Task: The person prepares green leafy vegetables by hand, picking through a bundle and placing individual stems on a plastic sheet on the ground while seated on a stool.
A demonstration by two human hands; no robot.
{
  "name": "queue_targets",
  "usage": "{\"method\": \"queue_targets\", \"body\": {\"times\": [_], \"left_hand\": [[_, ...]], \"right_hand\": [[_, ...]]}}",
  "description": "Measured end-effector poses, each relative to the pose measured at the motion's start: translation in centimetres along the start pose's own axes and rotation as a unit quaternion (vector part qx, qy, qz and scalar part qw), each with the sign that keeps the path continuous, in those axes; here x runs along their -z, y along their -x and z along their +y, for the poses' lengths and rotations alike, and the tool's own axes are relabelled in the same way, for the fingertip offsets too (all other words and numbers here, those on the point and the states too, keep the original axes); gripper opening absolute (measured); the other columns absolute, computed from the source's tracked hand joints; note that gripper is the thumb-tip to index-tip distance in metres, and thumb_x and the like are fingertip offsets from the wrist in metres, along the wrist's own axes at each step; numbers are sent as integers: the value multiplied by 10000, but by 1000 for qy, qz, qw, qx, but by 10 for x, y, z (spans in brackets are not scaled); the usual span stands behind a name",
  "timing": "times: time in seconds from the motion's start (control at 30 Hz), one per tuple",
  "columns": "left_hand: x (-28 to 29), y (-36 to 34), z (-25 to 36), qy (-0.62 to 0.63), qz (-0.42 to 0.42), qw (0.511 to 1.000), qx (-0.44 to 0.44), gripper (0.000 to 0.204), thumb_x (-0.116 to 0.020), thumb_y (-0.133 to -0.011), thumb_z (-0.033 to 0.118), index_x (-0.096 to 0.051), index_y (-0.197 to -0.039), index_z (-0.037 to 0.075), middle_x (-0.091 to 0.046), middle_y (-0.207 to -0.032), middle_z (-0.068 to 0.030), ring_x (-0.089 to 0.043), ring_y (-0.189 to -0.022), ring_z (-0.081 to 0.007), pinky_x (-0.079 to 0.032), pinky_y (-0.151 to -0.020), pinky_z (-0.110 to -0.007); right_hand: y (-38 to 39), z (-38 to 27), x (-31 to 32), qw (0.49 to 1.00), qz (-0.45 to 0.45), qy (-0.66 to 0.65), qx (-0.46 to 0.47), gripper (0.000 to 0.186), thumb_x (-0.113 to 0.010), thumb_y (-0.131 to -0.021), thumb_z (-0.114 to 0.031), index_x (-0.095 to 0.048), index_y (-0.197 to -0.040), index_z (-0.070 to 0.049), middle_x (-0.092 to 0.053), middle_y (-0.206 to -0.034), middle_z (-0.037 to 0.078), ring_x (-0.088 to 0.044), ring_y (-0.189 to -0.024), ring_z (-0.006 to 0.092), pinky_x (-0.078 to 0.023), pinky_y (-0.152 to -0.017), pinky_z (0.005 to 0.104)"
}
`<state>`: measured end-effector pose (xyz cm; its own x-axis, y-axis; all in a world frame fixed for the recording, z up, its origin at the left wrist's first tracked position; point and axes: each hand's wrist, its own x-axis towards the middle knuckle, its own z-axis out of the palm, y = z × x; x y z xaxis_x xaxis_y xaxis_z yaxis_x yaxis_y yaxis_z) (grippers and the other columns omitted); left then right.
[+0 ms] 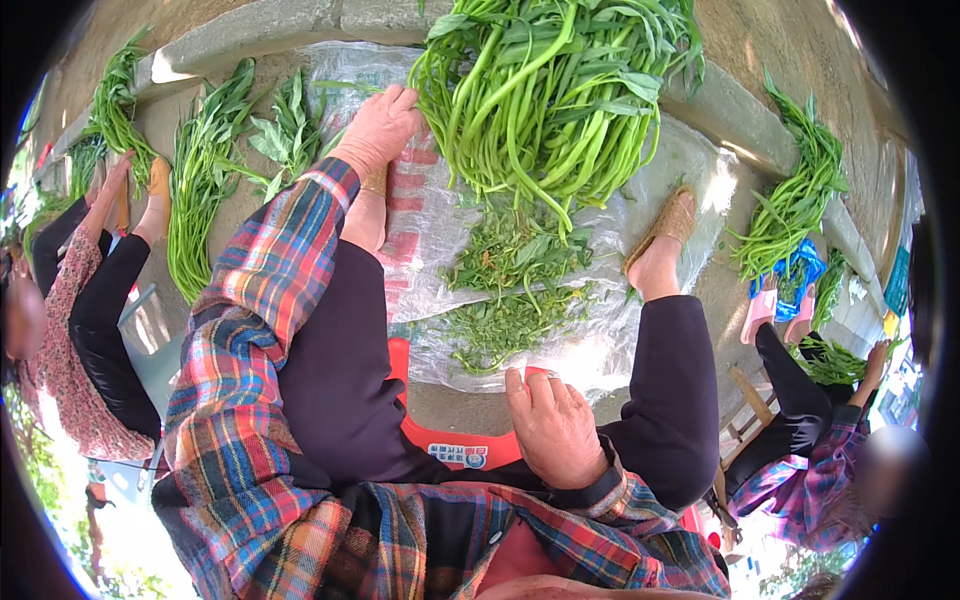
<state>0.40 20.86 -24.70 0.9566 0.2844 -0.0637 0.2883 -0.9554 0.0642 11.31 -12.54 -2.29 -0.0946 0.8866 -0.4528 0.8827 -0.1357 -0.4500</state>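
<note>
A big heap of water spinach, long green stems with narrow leaves, lies at the far middle on a clear plastic sheet. My left hand reaches to the heap's left edge with its fingers closed. A thin leafy green stem shows at those fingertips. Close to my lap, my right hand is closed, its fingers bent downward; whatever they hold is hidden. Loose picked leaves and bits are scattered on the sheet between the heap and my right hand.
Below my hands is a red plastic stool. More bundles of greens lie at left, and another at right. A concrete curb runs behind. One person sits at each side; a blue plastic bag is at right.
</note>
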Motion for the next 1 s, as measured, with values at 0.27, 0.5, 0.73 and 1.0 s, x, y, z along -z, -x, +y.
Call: {"method": "queue_targets", "body": {"times": [0.27, 0.5, 0.73, 1.0], "left_hand": [[-24, 11, 10, 362, -341, 771, 397, 401, -650, -758, 298, -609, -1064, 43, -640, -935, -116, -613, -792, -252, -482, -678, -364], [-65, -13, 5, 589, -76, 704, 388, 1011, -740, -710, 413, -109, -1393, 14, -485, -1249, -125, -526, -1050, -222, -451, -820, -333], [-79, -40, 21, 665, 83, 639, 377, 746, -805, -660, 311, -313, -1141, 22, -519, -1148, -125, -541, -974, -183, -467, -792, -287], [-63, -53, 12, 731, 81, 556, 387, 509, -776, -687, 122, -523, -1116, 15, -632, -984, -71, -592, -871, -158, -482, -787, -281]], "right_hand": [[-2, -1, -6, 1000, -7, 10, -8, 398, -529, -728, -117, -537, -1110, -4, -493, -801, 64, -504, -703, 179, -435, -610, 285], [-1, -3, 3, 998, -45, -21, -26, 433, -528, -737, -97, -497, -1157, 3, -488, -841, 93, -528, -755, 226, -449, -677, 324], [1, 5, -3, 999, -34, -10, -9, 422, -525, -725, -132, -521, -1125, 0, -512, -841, 83, -519, -730, 191, -443, -633, 301], [7, 4, 0, 999, -28, -13, -15, 417, -525, -721, -124, -522, -1118, 5, -523, -861, 87, -527, -738, 190, -446, -650, 292]]}}
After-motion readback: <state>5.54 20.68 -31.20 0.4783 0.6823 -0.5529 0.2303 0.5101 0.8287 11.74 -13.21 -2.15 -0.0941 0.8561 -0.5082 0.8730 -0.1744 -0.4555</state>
